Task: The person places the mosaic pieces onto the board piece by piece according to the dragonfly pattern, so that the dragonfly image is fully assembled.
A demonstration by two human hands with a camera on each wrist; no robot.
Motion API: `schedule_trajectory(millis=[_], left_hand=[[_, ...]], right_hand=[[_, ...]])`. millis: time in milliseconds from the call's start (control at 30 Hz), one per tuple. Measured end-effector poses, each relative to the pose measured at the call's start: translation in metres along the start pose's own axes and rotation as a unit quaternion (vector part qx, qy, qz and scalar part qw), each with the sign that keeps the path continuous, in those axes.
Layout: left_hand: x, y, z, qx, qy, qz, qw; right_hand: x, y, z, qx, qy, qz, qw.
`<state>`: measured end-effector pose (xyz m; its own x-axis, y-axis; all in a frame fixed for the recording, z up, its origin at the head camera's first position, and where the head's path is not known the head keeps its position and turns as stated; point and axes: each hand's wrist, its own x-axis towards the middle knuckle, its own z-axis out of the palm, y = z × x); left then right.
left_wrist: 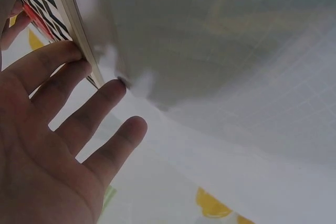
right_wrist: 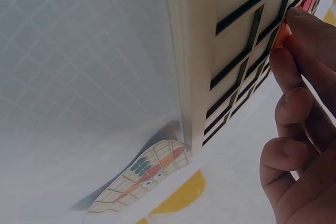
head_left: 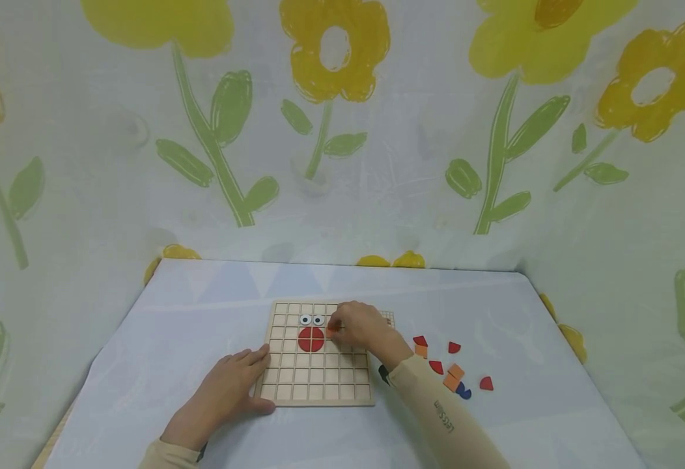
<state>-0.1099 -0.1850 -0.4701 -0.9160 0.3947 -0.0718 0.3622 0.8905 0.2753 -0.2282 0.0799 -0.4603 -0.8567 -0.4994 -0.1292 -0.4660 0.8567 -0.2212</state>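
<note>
A wooden grid board [head_left: 316,376] lies on the table, with four-part seams in a red disc [head_left: 310,339] set into its cells. Two eye pieces [head_left: 312,320] sit just above the disc. My left hand [head_left: 234,381] rests against the board's left side; its fingers are extended, with fingertips touching the frame in the left wrist view. To the right of the disc, my right hand [head_left: 357,324] pinches a small orange piece [right_wrist: 282,36] between thumb and forefinger, at the grid's surface. Most of that piece is hidden by the fingers.
Loose red quarter pieces [head_left: 486,383], orange squares [head_left: 456,371] and blue pieces [head_left: 463,391] lie right of the board. A printed pattern card [right_wrist: 144,177] lies beyond the board's right edge, partly behind my right hand. Flowered cloth [head_left: 413,163] hangs around the table.
</note>
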Motion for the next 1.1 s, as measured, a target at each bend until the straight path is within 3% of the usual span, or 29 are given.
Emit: schedule_trajectory(millis=[400,767,1100], left_hand=[[-0.001,0.002,-0.001,-0.004,-0.005,-0.002,1.0],[0.0,0.002,0.0,0.003,-0.004,-0.004,1.0],[0.001,0.001,0.002,0.002,-0.006,-0.004,1.0]], right_hand=[[-0.004,-0.002,0.002,-0.004,0.034,-0.019,0.9992],[-0.008,0.001,0.005,0.016,0.03,0.002,0.9994],[-0.028,0.007,-0.012,0.029,0.085,-0.024,0.9957]])
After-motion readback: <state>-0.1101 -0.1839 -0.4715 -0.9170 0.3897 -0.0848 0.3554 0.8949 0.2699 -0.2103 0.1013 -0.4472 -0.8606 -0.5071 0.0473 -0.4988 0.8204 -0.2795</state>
